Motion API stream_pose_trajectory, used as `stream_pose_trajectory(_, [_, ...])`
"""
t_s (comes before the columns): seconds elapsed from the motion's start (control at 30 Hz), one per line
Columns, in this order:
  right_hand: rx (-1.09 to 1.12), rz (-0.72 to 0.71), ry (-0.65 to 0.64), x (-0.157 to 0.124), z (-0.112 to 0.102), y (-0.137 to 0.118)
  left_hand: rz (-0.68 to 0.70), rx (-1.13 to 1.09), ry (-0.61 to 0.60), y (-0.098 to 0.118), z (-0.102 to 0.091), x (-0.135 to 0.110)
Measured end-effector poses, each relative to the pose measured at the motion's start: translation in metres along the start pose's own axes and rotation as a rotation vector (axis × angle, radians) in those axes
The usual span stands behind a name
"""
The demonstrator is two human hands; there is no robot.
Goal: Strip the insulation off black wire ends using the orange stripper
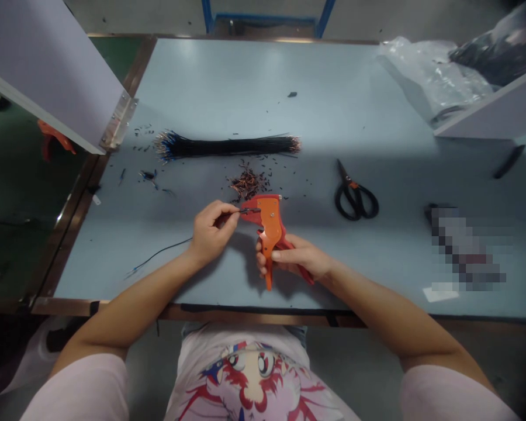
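My left hand [213, 231] pinches a thin black wire [249, 210] and feeds its end into the jaws of an orange wire stripper [270, 228]. My right hand [298, 257] is shut around the stripper's handles. Another length of black wire [160, 252], with a blue-tipped end, runs across the table past my left wrist; I cannot tell whether it is the same wire. Above my hands lie a long bundle of black wires [228, 147] with coloured ends and a small heap of stripped insulation scraps [245, 184].
Black-handled scissors [355, 196] lie on the light blue table [355, 111] to the right. Further right are a blurred object [462, 248] and a black item [508, 162]. A plastic bag [433, 76] sits at the back right, and a white panel [48, 64] juts in at the top left.
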State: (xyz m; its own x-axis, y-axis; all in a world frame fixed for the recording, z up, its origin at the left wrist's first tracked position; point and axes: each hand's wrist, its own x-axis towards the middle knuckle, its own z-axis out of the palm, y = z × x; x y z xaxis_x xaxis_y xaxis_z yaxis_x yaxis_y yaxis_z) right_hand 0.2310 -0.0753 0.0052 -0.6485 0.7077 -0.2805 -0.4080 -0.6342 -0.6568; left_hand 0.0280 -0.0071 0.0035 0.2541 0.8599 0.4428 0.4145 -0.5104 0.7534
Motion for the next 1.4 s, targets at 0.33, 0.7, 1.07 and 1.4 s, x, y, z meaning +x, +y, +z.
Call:
stream_pose_trajectory(0.33, [-0.020, -0.004, 0.025, -0.001, 0.000, -0.001, 0.063, 0.003, -0.004, 0.000, 0.000, 0.000])
stream_pose_trajectory(0.7, [-0.060, -0.026, 0.041, -0.001, 0.003, -0.001, 0.083, 0.018, 0.006, 0.001, 0.000, 0.000])
stream_pose_trajectory(1.07, [-0.058, -0.002, 0.094, 0.005, 0.009, 0.006, 0.010, 0.177, -0.043, -0.004, 0.003, -0.005])
stream_pose_trajectory(1.4, [0.034, 0.016, 0.138, 0.007, 0.011, 0.006, 0.013, 0.216, -0.078, -0.005, 0.006, -0.004])
